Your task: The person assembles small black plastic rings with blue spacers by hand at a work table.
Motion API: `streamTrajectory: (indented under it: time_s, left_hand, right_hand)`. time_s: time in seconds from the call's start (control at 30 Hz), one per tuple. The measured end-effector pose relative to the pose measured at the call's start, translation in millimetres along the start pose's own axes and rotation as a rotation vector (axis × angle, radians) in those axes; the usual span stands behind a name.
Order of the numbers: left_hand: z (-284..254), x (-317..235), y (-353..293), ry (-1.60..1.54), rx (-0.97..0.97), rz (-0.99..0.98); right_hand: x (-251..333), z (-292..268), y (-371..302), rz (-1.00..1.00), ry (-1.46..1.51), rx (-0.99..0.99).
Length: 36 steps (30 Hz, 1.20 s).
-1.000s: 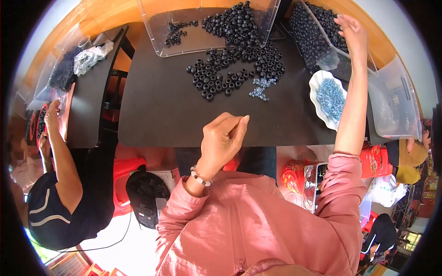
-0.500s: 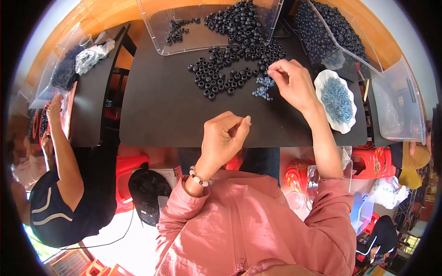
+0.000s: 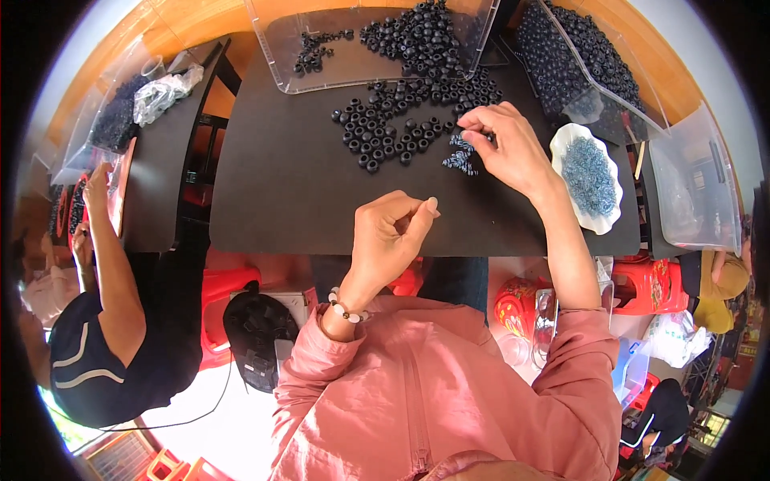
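Note:
My left hand (image 3: 391, 240) is closed in a pinch above the table's near edge. Thumb and forefinger meet at the tips, and whatever they may hold is too small to make out. Farther right, my right hand (image 3: 509, 148) reaches over the table with its fingers bent into a pinch. Its fingertips hover beside a small heap of blue-and-white striped pieces (image 3: 459, 163) and the edge of the loose round black beads (image 3: 389, 132). Anything between those fingertips cannot be made out. A white scalloped dish (image 3: 608, 218) of tiny blue pieces (image 3: 589, 172) stands right of my right forearm.
A clear plastic bin (image 3: 277, 72) with black beads lies at the table's far side. Another clear bin (image 3: 581, 60) full of black beads stands far right, near an upright clear container (image 3: 696, 192). At left, another person (image 3: 120, 337) works at a neighbouring dark table (image 3: 152, 192).
My right hand has shifted slightly left, and its fingertips have come nearer the black beads and striped pieces. My left hand keeps its pinch in nearly the same place.

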State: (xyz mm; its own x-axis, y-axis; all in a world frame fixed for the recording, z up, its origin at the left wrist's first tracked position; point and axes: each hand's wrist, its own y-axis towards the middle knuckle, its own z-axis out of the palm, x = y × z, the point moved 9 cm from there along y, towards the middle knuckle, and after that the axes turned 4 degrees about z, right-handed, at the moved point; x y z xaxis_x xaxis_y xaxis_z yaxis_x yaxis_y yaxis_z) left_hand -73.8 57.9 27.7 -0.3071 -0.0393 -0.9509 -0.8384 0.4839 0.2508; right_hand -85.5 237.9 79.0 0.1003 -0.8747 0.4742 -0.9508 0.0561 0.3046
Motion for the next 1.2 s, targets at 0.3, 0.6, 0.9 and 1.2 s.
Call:
streamTrajectory:
  time_s: [0.3, 0.6, 0.9, 1.2]
  left_hand:
    - [-2.0, -4.8, 3.5, 0.032, -0.017, 0.063]
    - [-4.5, 10.3, 3.0, -0.086, -0.053, -0.048]
    - [-11.9, 19.1, 7.1, -0.394, -0.135, -0.082]
    - [-4.0, 25.3, 6.0, -0.424, 0.001, -0.138]
  right_hand:
    - [34.1, 21.1, 7.6, -0.214, -0.017, 0.038]
    - [36.4, 38.5, 5.6, -0.213, -0.121, 0.07]
    - [73.5, 17.4, -18.7, -0.393, 0.136, 0.003]
    - [80.1, 24.3, -31.6, -0.445, 0.168, 0.027]
